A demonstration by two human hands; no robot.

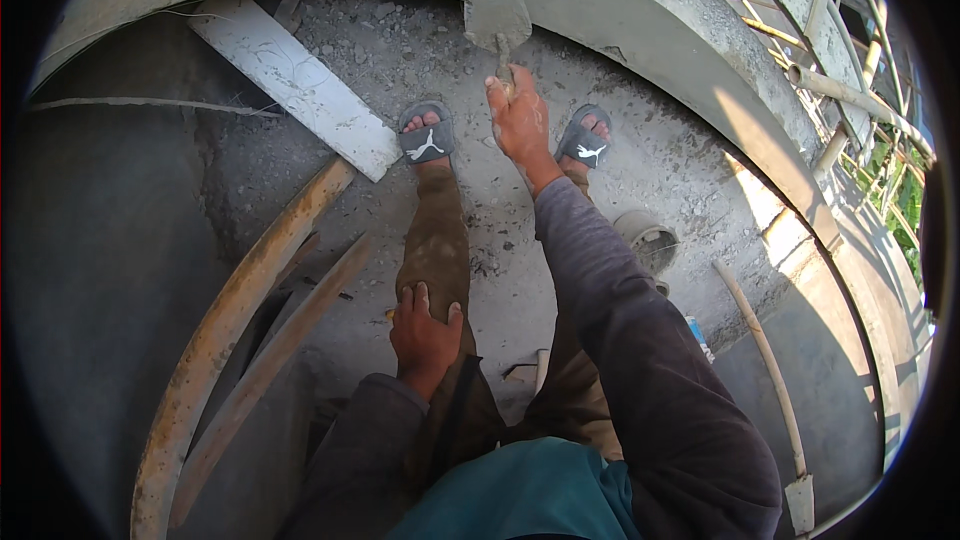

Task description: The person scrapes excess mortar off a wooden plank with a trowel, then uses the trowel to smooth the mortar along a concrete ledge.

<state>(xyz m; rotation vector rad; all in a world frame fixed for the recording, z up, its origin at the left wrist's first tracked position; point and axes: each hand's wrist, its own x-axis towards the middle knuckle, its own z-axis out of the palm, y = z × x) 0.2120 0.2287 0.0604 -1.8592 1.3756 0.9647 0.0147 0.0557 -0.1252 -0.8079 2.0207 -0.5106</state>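
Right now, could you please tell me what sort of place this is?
Likely a building site: the right hand holds a trowel, rubble litters the ground, and a board lies nearby.

The floor (500, 200) is grey, dusty and rough, with small stones and crumbled rubble (370, 45) scattered most thickly toward the far side. A slice of sunlight falls across its right part. Two dark grey sandals (426, 144), with the person's feet in them, stand apart on it. A long white board (300, 90) lies slantwise, its near end just beside the left sandal. A round grey bucket (633, 224) sits near the right sandal; farther right lies a long-handled tool (765, 350).
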